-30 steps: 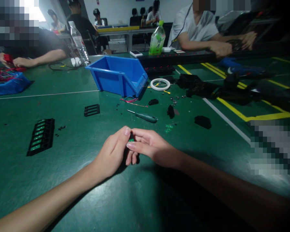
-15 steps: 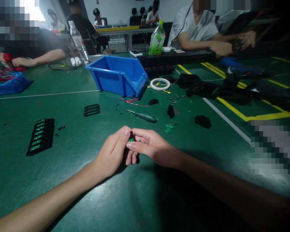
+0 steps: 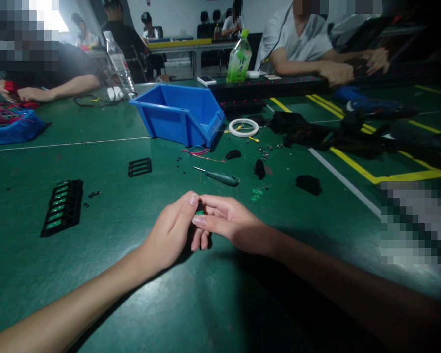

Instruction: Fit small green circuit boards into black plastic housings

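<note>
Close together above the green table, my left hand [image 3: 174, 228] and my right hand [image 3: 235, 223] both grip a small black part with a green circuit board [image 3: 200, 213] in it. Fingers hide most of this part. Beyond my hands lies a green-handled screwdriver [image 3: 222, 177], its tip pointing left. Several small green boards [image 3: 257, 194] rest to the right of it. At the left is a black frame [image 3: 62, 208] with a row of green boards. A smaller black slotted frame [image 3: 140, 167] lies farther back, apart from both hands.
A blue bin [image 3: 165, 120] stands at the back, near a white ring of tape [image 3: 243, 128], screws [image 3: 266, 152] and thin wires [image 3: 201, 153]. Black parts [image 3: 308, 185] lie at the right. Bottles [image 3: 238, 59] stand behind; co-workers sit across the table.
</note>
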Available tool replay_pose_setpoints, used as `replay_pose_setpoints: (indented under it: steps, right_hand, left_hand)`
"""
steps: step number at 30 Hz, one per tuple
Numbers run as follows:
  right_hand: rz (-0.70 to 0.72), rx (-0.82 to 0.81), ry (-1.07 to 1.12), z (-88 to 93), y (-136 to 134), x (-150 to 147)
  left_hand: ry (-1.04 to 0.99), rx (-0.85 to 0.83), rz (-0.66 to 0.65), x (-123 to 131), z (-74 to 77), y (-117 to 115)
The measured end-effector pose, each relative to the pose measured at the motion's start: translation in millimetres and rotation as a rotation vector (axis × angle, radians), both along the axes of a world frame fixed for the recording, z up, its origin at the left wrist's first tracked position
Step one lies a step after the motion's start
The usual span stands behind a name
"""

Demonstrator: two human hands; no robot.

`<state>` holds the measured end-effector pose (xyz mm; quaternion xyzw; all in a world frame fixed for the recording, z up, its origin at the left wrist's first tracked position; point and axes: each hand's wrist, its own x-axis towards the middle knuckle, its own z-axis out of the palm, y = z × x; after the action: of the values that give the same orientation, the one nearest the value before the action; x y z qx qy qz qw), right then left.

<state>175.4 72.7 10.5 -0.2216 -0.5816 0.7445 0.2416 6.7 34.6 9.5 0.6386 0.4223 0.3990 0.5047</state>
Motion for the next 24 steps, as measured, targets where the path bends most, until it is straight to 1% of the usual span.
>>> replay_pose_setpoints:
  steps: [8,24]
  right_hand:
    - [0.007,0.009,0.009,0.3,0.6,-0.4]
    - [0.001,0.007,0.010,-0.5,0.2,-0.5]
  left_hand:
    - [-0.009,-0.009,-0.001,-0.8,-2.4,1.4]
    - [0.000,0.003,0.003,-0.3,-1.1,1.1]
